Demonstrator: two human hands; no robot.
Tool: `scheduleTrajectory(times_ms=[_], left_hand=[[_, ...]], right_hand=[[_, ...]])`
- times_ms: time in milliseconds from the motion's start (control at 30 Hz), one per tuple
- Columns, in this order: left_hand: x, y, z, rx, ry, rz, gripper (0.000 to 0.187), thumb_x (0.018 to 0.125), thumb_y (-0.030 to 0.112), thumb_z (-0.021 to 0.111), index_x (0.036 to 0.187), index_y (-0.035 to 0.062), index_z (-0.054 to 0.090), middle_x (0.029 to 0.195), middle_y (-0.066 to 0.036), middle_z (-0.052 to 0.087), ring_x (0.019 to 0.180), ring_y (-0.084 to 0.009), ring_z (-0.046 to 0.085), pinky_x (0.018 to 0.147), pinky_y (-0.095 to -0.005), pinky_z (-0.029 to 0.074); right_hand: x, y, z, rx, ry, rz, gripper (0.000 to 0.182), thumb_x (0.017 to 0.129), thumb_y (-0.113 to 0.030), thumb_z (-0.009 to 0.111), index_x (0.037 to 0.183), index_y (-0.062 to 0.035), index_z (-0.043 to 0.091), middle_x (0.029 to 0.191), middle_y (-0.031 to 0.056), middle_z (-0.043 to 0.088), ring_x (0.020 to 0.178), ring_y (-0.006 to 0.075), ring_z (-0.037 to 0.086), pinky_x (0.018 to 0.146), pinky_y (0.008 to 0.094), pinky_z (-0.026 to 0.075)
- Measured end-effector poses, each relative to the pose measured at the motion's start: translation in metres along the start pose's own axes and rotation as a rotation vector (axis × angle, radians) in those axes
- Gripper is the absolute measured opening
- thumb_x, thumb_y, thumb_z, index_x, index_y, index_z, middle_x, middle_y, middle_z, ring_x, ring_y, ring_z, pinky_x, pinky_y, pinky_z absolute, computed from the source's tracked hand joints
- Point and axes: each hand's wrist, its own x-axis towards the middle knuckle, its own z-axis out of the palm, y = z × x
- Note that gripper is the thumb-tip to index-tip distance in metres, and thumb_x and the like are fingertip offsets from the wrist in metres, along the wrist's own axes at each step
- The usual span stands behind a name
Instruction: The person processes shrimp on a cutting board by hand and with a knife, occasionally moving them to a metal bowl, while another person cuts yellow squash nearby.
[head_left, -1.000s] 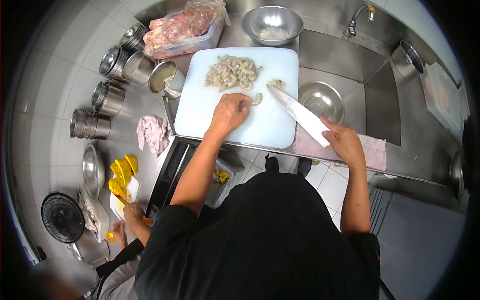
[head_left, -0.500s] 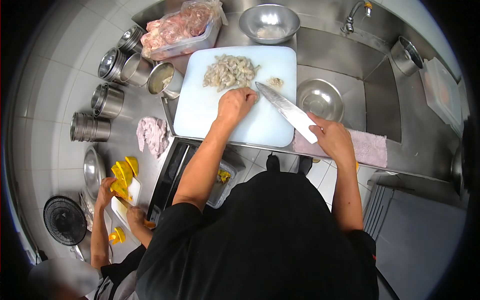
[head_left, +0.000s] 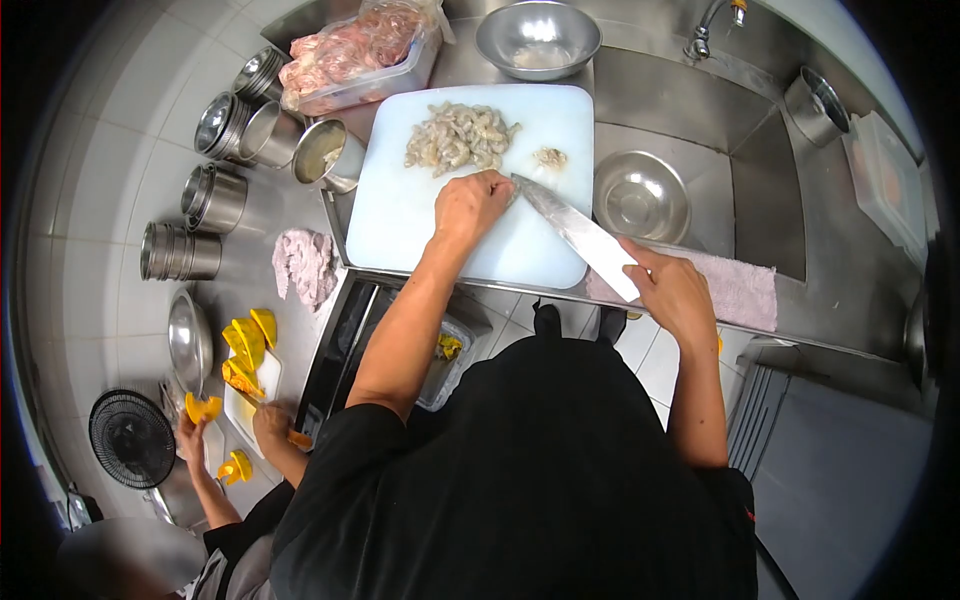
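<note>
My right hand (head_left: 675,290) grips the handle of a large kitchen knife (head_left: 580,235), its tip pointing up and left on the white cutting board (head_left: 400,230). Close to that tip, my left hand (head_left: 470,208) is closed with fingers bent, pinching what looks like a peeled shrimp, mostly hidden under the fingers. Beyond my left hand lies a pile of raw grey shrimp (head_left: 460,137). A small heap of dark scraps (head_left: 549,157) sits to the right of the pile.
A steel bowl (head_left: 538,40) and a tub of raw meat (head_left: 365,85) stand behind the board. Another bowl (head_left: 640,197) sits in the sink (head_left: 710,170), at right. At left, a co-worker's hand (head_left: 190,440) holds a pumpkin piece (head_left: 203,408); steel pots (head_left: 215,200) stand nearby.
The knife tip has shifted slightly down and left, closer to my left fingers, and my right hand moved a little right and down. The co-worker's hand moved down-left, holding a pumpkin piece.
</note>
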Motion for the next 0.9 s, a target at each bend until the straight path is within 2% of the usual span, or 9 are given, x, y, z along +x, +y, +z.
scheduleTrajectory(times_ms=[200,300,500,600,700,800,900], left_hand=[[-0.001,0.002,0.007,-0.091,0.03,-0.087,0.025,0.09,0.031,0.066,0.093,0.0089,0.079,0.083,-0.019,0.075,0.081,-0.0365,0.073,0.08,-0.0445,0.057],[-0.001,0.004,0.006,-0.081,0.007,-0.116,0.027,0.092,0.029,0.065,0.094,0.0046,0.077,0.075,-0.006,0.076,0.069,-0.022,0.073,0.073,-0.0353,0.056],[0.001,0.002,0.009,-0.16,-0.011,-0.159,0.023,0.092,0.024,0.065,0.096,0.0029,0.073,0.071,-0.008,0.075,0.059,-0.0162,0.069,0.064,-0.0316,0.055],[-0.001,0.005,0.007,-0.199,-0.013,-0.165,0.021,0.093,0.022,0.065,0.098,0.0026,0.072,0.072,-0.008,0.075,0.058,-0.0161,0.068,0.063,-0.0314,0.055],[-0.001,0.01,0.004,-0.269,-0.028,-0.243,0.02,0.09,0.019,0.062,0.1,0.0098,0.077,0.077,-0.01,0.076,0.081,-0.0294,0.075,0.082,-0.0397,0.057],[-0.003,0.006,0.003,-0.228,-0.038,-0.097,0.031,0.094,0.017,0.061,0.121,0.0086,0.075,0.073,-0.007,0.074,0.058,-0.0145,0.066,0.064,-0.0314,0.054],[-0.001,0.004,0.0,-0.206,-0.12,-0.078,0.037,0.095,0.017,0.059,0.129,0.014,0.074,0.072,-0.005,0.073,0.059,-0.0143,0.066,0.065,-0.0313,0.054]], right_hand=[[-0.023,0.012,0.012,0.001,0.037,-0.03,0.037,0.095,-0.025,0.064,0.131,-0.021,0.072,0.087,0.0196,0.072,0.087,0.0406,0.068,0.081,0.0481,0.052],[-0.033,0.011,0.013,-0.026,0.049,-0.058,0.036,0.096,-0.025,0.064,0.13,-0.0204,0.073,0.086,0.02,0.071,0.086,0.041,0.068,0.079,0.0484,0.052],[-0.048,0.018,0.015,-0.043,0.031,-0.097,0.034,0.096,-0.025,0.064,0.129,-0.0198,0.073,0.09,0.02,0.072,0.086,0.0404,0.068,0.079,0.0478,0.052],[-0.05,0.027,0.014,-0.029,0.066,-0.154,0.034,0.096,-0.025,0.064,0.128,-0.0194,0.074,0.091,0.0185,0.073,0.086,0.0394,0.069,0.078,0.0472,0.053],[-0.051,0.028,0.004,-0.065,0.107,-0.103,0.035,0.096,-0.025,0.063,0.129,-0.0199,0.073,0.095,0.0165,0.075,0.088,0.0379,0.07,0.08,0.0466,0.053],[-0.045,0.016,-0.005,-0.116,0.13,-0.04,0.036,0.096,-0.025,0.063,0.131,-0.0208,0.072,0.098,0.0157,0.075,0.09,0.0369,0.07,0.081,0.0462,0.054],[-0.041,0.01,0.0,-0.076,0.11,-0.109,0.037,0.097,-0.025,0.062,0.132,-0.0211,0.071,0.102,0.0157,0.075,0.092,0.0372,0.07,0.081,0.0466,0.053]])
